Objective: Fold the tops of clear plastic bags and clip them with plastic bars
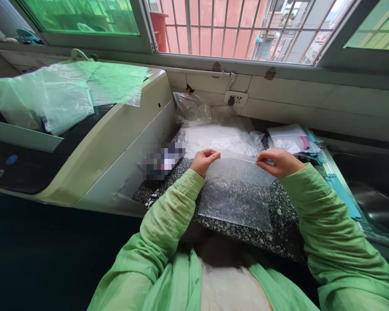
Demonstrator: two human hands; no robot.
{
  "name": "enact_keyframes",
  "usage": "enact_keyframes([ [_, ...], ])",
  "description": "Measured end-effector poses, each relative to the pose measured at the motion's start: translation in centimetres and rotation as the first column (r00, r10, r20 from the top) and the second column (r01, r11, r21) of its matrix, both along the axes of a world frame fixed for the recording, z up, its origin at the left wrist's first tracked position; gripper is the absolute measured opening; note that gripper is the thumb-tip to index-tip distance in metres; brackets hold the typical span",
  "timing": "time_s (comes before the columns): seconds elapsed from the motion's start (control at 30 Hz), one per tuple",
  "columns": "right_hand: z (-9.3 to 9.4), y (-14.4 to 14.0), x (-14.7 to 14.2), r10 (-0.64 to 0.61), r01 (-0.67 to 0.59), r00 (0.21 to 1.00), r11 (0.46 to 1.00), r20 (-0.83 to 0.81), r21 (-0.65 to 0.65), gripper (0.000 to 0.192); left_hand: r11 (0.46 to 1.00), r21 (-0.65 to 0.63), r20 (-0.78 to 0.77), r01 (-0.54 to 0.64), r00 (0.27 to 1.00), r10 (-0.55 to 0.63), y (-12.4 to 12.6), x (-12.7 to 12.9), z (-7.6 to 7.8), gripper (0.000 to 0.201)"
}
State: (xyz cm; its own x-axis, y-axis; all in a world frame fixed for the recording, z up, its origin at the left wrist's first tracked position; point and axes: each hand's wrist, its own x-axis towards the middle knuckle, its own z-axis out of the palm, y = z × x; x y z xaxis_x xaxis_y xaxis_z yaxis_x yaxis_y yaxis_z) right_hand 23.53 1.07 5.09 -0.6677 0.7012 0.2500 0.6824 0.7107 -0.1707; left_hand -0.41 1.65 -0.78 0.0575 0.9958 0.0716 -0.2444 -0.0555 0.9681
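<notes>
A clear plastic bag [236,190] lies over the speckled dark countertop [285,233] in front of me, its top edge farthest from my body. My left hand [205,161] pinches the left part of that top edge between thumb and fingers. At the right end of the same edge, my right hand [278,162] is closed on the plastic. The edge runs nearly straight between the two hands. Just beyond it rests a stack of clear plastic bags [218,136], partly crumpled at the back.
On the left stands a cream-coloured washing machine [149,101] with plastic sheets [68,90] on top. A blurred-out object [164,160] is beside it. Small filled bags [288,138] lie at the right, near the metal sink [376,203]. A wall socket [236,99] is behind.
</notes>
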Motion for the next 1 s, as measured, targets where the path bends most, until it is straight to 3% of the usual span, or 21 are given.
enact_keyframes([
  [0.43, 0.26, -0.02, 0.2, -0.046, 0.038, 0.996, 0.993, 0.073, 0.109, 0.026, 1.0, 0.013, -0.011, -0.011, 1.0, 0.011, -0.1, -0.05, 0.09, 0.029],
  [1.0, -0.42, -0.1, -0.4, 0.023, -0.022, 1.0, 0.999, -0.013, 0.024, 0.019, 0.999, 0.032, -0.042, 0.031, 0.999, -0.03, -0.1, 0.08, -0.04, 0.029],
])
